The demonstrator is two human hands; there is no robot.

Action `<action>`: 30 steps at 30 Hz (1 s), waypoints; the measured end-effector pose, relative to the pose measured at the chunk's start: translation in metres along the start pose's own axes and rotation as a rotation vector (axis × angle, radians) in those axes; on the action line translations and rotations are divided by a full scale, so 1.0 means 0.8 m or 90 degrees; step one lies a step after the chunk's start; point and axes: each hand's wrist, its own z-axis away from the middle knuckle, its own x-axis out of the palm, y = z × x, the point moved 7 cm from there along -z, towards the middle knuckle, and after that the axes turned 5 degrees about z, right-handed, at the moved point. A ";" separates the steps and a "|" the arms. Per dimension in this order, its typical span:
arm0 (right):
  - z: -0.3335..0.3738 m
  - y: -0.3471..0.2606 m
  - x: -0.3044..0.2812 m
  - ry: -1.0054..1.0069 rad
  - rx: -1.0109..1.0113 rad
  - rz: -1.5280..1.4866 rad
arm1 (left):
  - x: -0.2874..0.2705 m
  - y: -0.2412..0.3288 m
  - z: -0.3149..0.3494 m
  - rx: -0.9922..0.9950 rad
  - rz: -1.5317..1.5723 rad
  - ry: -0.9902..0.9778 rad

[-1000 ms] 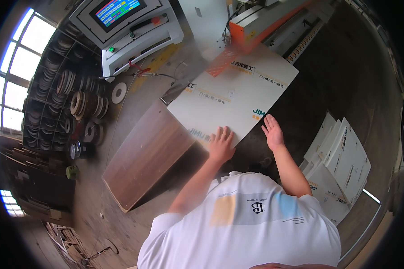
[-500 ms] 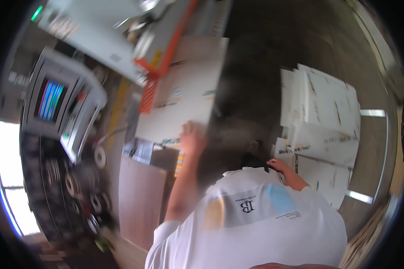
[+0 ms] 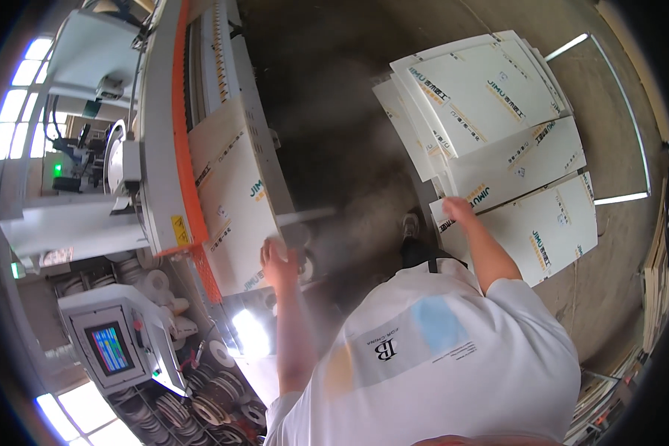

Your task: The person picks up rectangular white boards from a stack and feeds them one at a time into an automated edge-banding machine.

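Note:
My left hand (image 3: 278, 264) rests on the near right edge of a white printed panel (image 3: 234, 201), its fingers apart and lying on the surface. That panel lies lengthwise on the bed of a long machine (image 3: 162, 171) with an orange guard rail. To the right, my right hand (image 3: 459, 210) is closed, fingers curled, over the left end of the nearest panel (image 3: 524, 230) in a stack. Whether it grips that panel or something small is hidden. Another printed panel (image 3: 483, 93) lies on top at the stack's far side.
A control console with a lit screen (image 3: 110, 348) stands at the left. Behind it are several rolls of edging tape (image 3: 223, 386). A floor gap with my shoe (image 3: 410, 224) separates machine and stack. A white-barred frame (image 3: 632, 111) stands beyond the stack; boards (image 3: 609, 405) lean at the right.
My view has swung, bringing more of the machine and console into sight. The left hand stays on the machine's panel. The right arm reaches farther out over the stack, its hand still closed.

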 end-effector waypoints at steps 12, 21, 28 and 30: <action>-0.126 -0.055 -0.106 0.250 0.227 -0.620 | 0.172 0.100 0.179 0.067 0.230 -0.590; -0.109 -0.035 -0.079 0.259 0.187 -0.634 | 0.184 0.118 0.145 0.004 0.400 -0.569; 0.001 -0.072 0.017 0.054 0.090 -0.644 | 0.210 0.293 0.014 0.253 0.275 -0.487; 0.046 -0.087 0.056 -0.004 0.064 -0.647 | 0.248 0.333 -0.001 0.081 0.475 -0.540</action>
